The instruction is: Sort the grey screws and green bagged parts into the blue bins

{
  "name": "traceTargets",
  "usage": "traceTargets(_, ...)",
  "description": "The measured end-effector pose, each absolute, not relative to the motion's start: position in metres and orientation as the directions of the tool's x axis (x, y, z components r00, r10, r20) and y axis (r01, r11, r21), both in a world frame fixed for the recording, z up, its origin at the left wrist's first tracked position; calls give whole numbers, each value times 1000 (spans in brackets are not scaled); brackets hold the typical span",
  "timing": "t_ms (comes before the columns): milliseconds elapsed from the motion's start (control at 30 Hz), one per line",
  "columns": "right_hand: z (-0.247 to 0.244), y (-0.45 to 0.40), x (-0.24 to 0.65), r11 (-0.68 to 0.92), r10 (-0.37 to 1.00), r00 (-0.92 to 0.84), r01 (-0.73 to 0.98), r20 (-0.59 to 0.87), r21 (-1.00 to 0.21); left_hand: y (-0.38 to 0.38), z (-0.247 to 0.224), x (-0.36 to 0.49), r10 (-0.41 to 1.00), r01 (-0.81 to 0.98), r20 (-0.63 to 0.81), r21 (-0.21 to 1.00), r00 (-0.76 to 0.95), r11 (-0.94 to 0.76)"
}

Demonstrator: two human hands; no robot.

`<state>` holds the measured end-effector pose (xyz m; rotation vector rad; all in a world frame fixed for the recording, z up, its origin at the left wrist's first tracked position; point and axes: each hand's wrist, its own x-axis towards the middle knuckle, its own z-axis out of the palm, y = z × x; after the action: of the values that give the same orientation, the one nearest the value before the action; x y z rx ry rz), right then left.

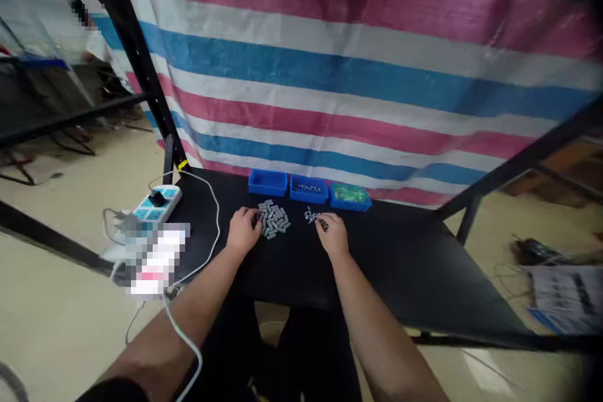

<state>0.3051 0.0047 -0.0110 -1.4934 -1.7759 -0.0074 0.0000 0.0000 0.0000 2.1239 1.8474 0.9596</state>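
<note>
A: Layout?
B: Striped sheet (330, 107) is hung beyond both hands. Black table (414, 270) is set under them. Power strip (160, 207) is parked left of the left hand.
A: Trays?
B: Three, lined up just beyond the hands: left tray (267, 190), middle tray (308, 196) with small bits inside, right tray (350, 205) loaded with green stuff.
A: Hands?
B: Left hand (242, 230) is half curled at the pile's near-left edge; whether a piece is gripped can't be told. Right hand (334, 235) is partly closed over the small parts; firm hold can't be confirmed.
A: Parts?
B: Grey cylinders (276, 221) are heaped between the hands, beside the left. Small metal parts (309, 215) are clustered at the right fingertips.
</note>
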Motion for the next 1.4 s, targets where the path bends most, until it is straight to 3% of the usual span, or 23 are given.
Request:
traceTargets(167,-15,7,307,227,830,122,817,544,-530,3,1,1,930,789,358,594,-85,-156)
traceTargets(400,-11,13,306,203,871,46,874,490,-442,9,18,-4,982,870,187,488,-21,-75)
traceTargets(700,3,18,317,247,894,52,772,445,-586,17,33,-8,998,898,45,435,51,-65)
traceTargets(900,28,47,306,268,867,165,641,470,-719,10,24,-7,988,840,144,541,-58,-30)
traceTargets(1033,41,74,294,309,819,293,500,494,-809,11,18,-10,959,777,268,621,-89,-101)
traceTargets(1133,42,76,293,263,784,343,571,517,-778,24,22,-9,937,688,326,708,-122,-157)
traceTargets(1233,38,66,299,211,841,253,661,478,-720,52,38,0,897,615,417,749,-146,-248)
traceTargets(1400,29,61,305,105,946,112,781,304,-616,97,70,18,848,729,529,591,-28,-345)
